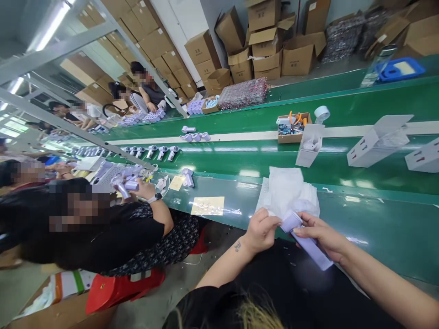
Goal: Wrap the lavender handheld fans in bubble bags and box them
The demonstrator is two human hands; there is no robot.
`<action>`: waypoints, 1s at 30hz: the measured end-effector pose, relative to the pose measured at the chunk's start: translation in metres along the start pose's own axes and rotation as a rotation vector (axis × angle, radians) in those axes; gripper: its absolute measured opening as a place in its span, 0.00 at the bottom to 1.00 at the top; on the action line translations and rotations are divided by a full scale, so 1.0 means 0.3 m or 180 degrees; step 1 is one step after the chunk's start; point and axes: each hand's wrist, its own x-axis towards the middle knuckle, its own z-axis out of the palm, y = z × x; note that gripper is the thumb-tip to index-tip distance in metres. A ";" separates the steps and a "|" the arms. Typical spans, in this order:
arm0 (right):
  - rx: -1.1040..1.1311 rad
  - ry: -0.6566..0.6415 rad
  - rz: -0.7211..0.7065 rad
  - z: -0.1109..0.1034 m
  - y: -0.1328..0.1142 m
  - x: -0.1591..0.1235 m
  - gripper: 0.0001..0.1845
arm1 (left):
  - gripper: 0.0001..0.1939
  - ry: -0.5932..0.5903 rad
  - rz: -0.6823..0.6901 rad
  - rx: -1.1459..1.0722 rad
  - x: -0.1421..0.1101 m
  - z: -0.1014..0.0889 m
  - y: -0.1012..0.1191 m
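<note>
A lavender hair dryer (313,249), small with a round head and a straight handle, is tilted in front of my body. My right hand (320,235) is closed around it where handle and head meet, thumb on top. At the rim of the head, my left hand (262,230) is closed in a pinch; what its fingertips grip is too small to make out. Just beyond both hands lies a pile of thin white bags (286,187) on the green workbench (373,221).
A co-worker (137,228) sits at my left, handling similar lavender pieces. Several dryers (163,152) stand along the green conveyor belt (222,157). Across from me are a small parts box (291,137) and white holders (310,146). A paper note (207,206) lies on the bench.
</note>
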 end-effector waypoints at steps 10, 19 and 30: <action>0.1003 0.0764 -0.0823 -0.059 -0.039 -0.155 0.29 | 0.13 -0.0754 0.1622 0.0467 0.153 0.136 0.057; 0.1679 0.1921 -0.0693 -0.260 0.106 -0.235 0.12 | 0.06 -0.1617 -0.1009 -0.1186 0.221 0.438 0.214; 0.1100 0.2120 -0.1403 -0.448 0.152 -0.525 0.15 | 0.27 -0.2594 -0.1367 -0.1741 0.311 0.630 0.319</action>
